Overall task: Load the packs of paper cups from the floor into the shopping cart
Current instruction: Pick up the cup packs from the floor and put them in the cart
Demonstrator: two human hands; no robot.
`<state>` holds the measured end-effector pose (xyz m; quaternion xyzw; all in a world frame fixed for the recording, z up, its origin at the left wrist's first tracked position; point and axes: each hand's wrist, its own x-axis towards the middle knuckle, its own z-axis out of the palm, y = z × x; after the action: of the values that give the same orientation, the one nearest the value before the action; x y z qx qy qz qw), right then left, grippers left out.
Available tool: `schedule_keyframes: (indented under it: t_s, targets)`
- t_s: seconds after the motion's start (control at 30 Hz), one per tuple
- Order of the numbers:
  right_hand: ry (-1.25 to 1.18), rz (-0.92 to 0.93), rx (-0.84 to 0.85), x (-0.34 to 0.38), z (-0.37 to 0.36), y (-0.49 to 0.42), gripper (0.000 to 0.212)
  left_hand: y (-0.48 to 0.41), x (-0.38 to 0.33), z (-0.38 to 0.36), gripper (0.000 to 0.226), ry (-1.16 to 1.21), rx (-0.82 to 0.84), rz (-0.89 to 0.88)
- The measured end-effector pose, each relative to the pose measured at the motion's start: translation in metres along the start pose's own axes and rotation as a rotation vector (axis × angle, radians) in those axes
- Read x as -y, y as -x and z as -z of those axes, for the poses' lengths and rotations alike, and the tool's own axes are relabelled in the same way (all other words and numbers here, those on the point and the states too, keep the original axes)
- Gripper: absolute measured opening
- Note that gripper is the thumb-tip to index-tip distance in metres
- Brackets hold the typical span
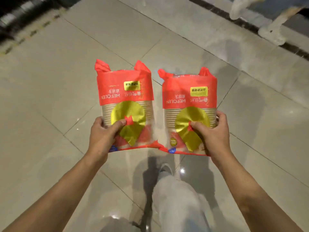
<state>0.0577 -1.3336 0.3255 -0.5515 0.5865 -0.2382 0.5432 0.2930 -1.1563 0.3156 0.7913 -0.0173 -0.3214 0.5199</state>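
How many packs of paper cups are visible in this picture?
2. One pack is held in the left hand, the other pack in the right hand, side by side above the tiled floor. More may lie outside the view.

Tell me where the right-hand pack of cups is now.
Head view, right of centre: the right pack is held in the right hand above the tiled floor, beside the left pack.

Left pack (124,104) beside right pack (189,113) (apart) — above floor (50,97)
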Motion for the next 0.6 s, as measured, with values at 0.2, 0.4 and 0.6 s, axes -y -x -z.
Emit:
schedule_keyframes:
  t_s: [0.2, 0.4, 0.6]
  targets:
    - [-0.106, 0.153, 0.176, 0.222, 0.057, 0.199, 0.062, 0.214, -0.176, 0.168, 0.049, 0.175, -0.108, -0.106]
    - [-0.123, 0.337, 0.486, 0.332, 0.068, 0.338, 0.056, 0.41, -0.234, 0.297, 0.067, 0.247, -0.394, -0.231]
    - [-0.072, 0.524, 1.004, 0.366, 0.032, 0.463, 0.06, 0.605, -0.186, 0.375, 0.071, 0.324, -0.922, -0.292]
